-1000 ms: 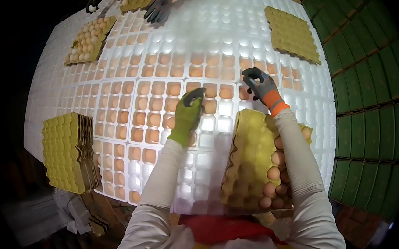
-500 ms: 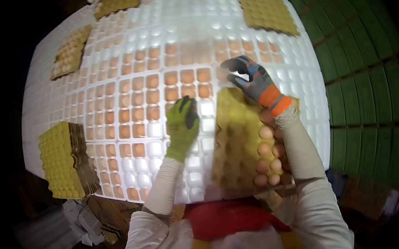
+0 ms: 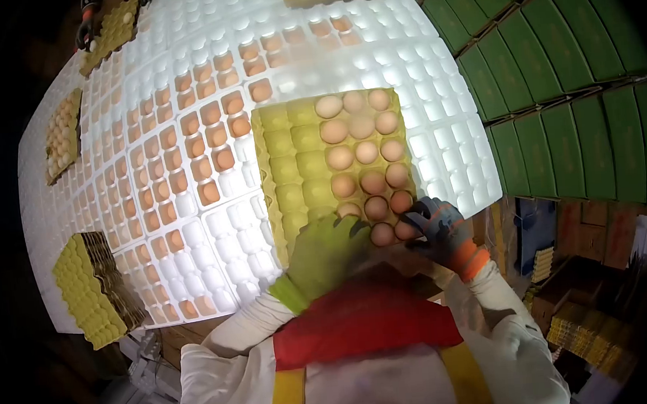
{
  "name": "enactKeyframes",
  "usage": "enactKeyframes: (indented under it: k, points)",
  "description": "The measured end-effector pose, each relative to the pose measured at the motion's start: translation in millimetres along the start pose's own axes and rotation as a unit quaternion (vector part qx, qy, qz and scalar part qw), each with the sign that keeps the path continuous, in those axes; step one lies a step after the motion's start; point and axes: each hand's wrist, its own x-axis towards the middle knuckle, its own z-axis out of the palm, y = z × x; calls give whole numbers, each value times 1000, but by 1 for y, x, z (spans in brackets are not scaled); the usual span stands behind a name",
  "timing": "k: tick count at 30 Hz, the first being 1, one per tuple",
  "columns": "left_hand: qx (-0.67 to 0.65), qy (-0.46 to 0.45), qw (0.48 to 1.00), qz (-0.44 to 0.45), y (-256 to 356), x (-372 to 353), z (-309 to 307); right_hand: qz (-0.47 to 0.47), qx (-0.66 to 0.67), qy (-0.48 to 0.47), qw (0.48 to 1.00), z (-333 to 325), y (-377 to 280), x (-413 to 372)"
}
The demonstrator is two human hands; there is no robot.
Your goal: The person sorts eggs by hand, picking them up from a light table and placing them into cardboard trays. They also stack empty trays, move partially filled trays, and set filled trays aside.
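Note:
A yellow pulp egg tray (image 3: 283, 156) lies on the white moulded trays before me, its right columns filled with brown eggs (image 3: 366, 151) and its left columns bare. My left hand (image 3: 329, 249), in a green glove with dark fingertips, is curled over the tray's near edge, close beside a partly covered egg (image 3: 348, 210). What its fingers hold is hidden. My right hand (image 3: 441, 232), in a grey and orange glove, has its fingers closed around an egg (image 3: 406, 230) at the near right corner.
White moulded trays (image 3: 440, 143) cover the table, many pockets holding eggs. Stacked pulp trays (image 3: 87, 293) stand at the near left; another egg-filled tray (image 3: 64, 135) lies beyond. Another person's gloved hand (image 3: 85, 27) is at the far left. Green boxes (image 3: 556, 62) line the right.
Both hands have moved back toward my body, to the near edge of the yellow tray. The view has shifted, and the eggs on the tray now show plainly.

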Motion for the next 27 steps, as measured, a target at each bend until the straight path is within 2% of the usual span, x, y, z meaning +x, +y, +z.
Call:
enactKeyframes:
  k: [3, 4, 6, 7, 9, 10, 11, 13, 14, 15, 16, 17, 18, 19, 21, 23, 25, 27]
  points:
    - [116, -35, 993, 3, 13, -11, 18, 11, 157, 36, 987, 6, 14, -7]
    - [111, -55, 992, -7, 16, -14, 20, 37, 279, 51, 958, 8, 17, -13]
    - [30, -36, 999, -21, 16, -16, 20, 86, 502, 73, 857, 5, 22, -26]
    - [-10, -26, 999, -27, 16, -15, 17, 60, 488, 70, 868, 3, 21, -24]
    - [-202, 2, 975, -94, 12, -18, 1, 11, 459, 70, 885, 1, 10, -12]
    - [-295, 17, 947, -127, 8, -21, -8, -38, 303, 108, 946, 6, 0, -3]
    - [-496, 51, 848, -179, -6, -36, 4, -52, 226, 105, 967, 20, -3, -3]
    - [-612, 97, 738, -267, -4, -33, -14, -78, 68, 102, 989, 34, -22, 7]
    - [-595, 121, 752, -255, -1, -30, -14, -31, 74, 10, 997, 30, -22, 8]
    - [-436, 109, 872, -197, 5, -24, -17, -27, 126, 17, 992, 19, -21, 9]
    - [-260, 88, 953, -131, 13, -16, -22, -19, 177, 23, 984, 12, -19, 7]
    - [-74, 63, 993, -61, 20, -11, -23, -9, 226, 29, 974, 6, -15, 4]
    - [-8, 22, 999, -23, 21, -12, -10, 23, 362, 29, 932, 1, -11, 1]
    - [34, 13, 999, -38, 25, -14, 2, 57, 490, 24, 869, -3, -7, -4]
    - [116, -10, 991, -67, 35, -18, 18, 69, 651, 37, 755, -3, 10, -12]
    - [54, -4, 996, -70, 34, -20, 19, 96, 791, 69, 600, -3, 22, -17]
    - [-28, -23, 997, -66, 23, -20, 11, 94, 661, 80, 740, 4, 37, -12]
    - [-195, -24, 969, -151, 20, -22, -7, 135, 564, 10, 814, -1, 60, -2]
